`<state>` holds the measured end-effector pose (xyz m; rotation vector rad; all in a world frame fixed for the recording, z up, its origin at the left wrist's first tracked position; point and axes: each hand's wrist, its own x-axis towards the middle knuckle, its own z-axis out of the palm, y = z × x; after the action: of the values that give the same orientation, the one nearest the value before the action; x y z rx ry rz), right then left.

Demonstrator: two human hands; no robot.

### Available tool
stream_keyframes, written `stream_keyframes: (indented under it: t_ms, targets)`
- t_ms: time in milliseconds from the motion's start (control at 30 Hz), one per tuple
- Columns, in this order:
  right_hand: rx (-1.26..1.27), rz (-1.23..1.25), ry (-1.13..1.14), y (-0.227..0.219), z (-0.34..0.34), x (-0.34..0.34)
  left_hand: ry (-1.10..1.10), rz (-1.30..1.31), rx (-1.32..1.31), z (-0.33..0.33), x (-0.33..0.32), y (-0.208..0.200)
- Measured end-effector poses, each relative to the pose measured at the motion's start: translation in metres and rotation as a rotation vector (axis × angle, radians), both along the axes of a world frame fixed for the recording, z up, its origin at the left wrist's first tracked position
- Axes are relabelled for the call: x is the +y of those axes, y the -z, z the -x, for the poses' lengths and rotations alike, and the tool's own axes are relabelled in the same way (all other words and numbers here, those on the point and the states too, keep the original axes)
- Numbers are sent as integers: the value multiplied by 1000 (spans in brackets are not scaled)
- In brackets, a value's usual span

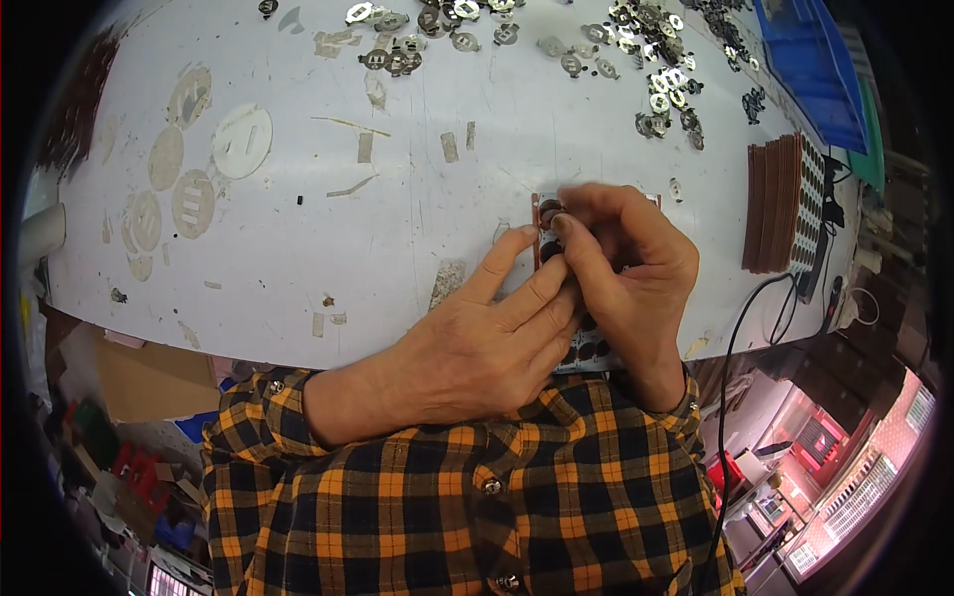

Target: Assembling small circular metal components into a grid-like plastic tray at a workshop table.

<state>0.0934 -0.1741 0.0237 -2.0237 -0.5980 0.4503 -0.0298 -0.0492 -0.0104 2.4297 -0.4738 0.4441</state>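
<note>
A flat panel (586, 351) with brown edges and rows of dark round spots lies at the table's front edge, mostly covered by my hands. My left hand (472, 333) rests on it with fingers stretched out, the index fingertip against the panel's left edge. Over the panel's far left part, my right hand (641, 268) is closed, thumb and index finger bent together above a dark round spot. Whatever sits between those fingertips is hidden. Several small shiny metal clips (402, 62) are scattered at the far side of the table.
A stack of similar brown-edged panels (775, 204) stands at the right, beside a black cable (752, 308). Behind it is a blue bin (815, 74). More metal clips (666, 84) are heaped at the far right. Tape scraps and a pale disc (242, 142) mark the white table.
</note>
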Motion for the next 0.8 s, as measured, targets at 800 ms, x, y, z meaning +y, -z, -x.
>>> stream_keyframes:
  t_ms: [800]
  targets:
    - [-595,145,69,-7,-44,-52,57,-6,86,0,4,-4]
